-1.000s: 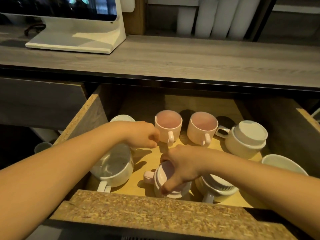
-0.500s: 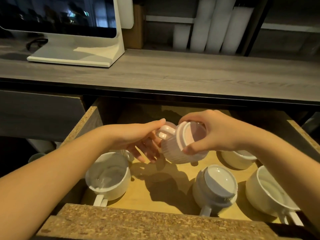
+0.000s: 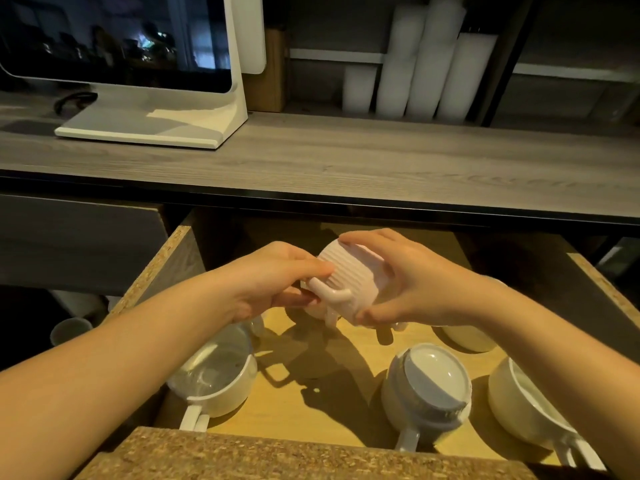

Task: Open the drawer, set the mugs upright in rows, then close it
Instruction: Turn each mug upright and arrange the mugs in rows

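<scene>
The wooden drawer (image 3: 162,258) stands pulled open below the counter. Above its middle I hold a ribbed pink mug (image 3: 349,280) on its side, handle toward me. My left hand (image 3: 277,282) pinches its left side and my right hand (image 3: 412,289) grips its base end. On the drawer floor a white mug (image 3: 218,379) stands upright at the left. A white mug (image 3: 429,386) sits upside down at front centre. Another white mug (image 3: 530,407) stands upright at the front right. More mugs behind are mostly hidden by my hands.
The drawer's chipboard front edge (image 3: 277,455) runs along the bottom. A grey wood counter (image 3: 346,161) lies above, with a white monitor (image 3: 138,64) at the left and stacks of white cups (image 3: 415,71) at the back. A small cup (image 3: 69,329) sits below the drawer's left side.
The pink mug went from lying in the drawer's front to being lifted in both hands, and it has since been turned so its handle faces me. The view has tilted upward.
</scene>
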The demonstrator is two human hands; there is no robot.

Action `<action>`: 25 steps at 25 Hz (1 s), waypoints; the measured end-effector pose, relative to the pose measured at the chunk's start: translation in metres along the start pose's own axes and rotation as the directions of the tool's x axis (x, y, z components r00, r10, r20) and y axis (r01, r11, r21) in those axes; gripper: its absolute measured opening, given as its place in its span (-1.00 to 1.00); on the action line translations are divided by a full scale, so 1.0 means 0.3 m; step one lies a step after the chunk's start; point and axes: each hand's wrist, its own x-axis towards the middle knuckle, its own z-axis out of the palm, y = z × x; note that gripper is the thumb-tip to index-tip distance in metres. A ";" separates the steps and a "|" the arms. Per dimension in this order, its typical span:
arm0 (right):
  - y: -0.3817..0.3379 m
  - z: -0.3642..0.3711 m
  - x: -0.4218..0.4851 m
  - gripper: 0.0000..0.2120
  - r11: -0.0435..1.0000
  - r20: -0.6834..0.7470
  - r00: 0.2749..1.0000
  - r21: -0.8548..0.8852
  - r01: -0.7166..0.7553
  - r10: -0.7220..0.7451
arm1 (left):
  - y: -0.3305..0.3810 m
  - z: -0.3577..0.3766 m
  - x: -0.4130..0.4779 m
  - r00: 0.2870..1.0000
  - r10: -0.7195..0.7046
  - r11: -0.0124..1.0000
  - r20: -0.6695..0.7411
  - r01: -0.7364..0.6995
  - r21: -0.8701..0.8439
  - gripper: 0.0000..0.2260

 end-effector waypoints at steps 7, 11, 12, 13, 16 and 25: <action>0.026 0.069 0.026 -0.15 0.983 0.004 0.991 0.130 -0.130 0.131 | 0.011 0.039 -0.022 0.920 0.378 0.814 -0.104 -0.278 0.509 -0.92; 0.031 0.062 0.034 -0.11 0.974 -0.044 0.981 0.136 -0.180 0.188 | 0.008 0.038 -0.022 0.891 0.453 0.734 -0.040 -0.347 0.584 -0.88; 0.032 0.059 0.036 -0.10 0.973 -0.050 0.980 0.134 -0.186 0.194 | 0.013 0.033 -0.023 0.890 0.457 0.725 -0.014 -0.363 0.585 -0.86; 0.032 0.056 0.037 -0.10 0.974 -0.055 0.979 0.132 -0.187 0.195 | 0.021 0.026 -0.025 0.889 0.457 0.725 0.015 -0.382 0.574 -0.82; 0.032 0.049 0.045 -0.14 0.982 -0.081 0.980 0.066 -0.178 0.183 | 0.051 -0.026 -0.028 0.922 0.374 0.788 0.100 -0.373 0.490 -0.56; -0.019 0.038 0.117 -0.25 0.997 -0.122 0.989 0.000 -0.081 0.080 | -0.071 -0.198 0.085 0.992 -0.036 0.413 -0.118 0.123 0.902 -0.31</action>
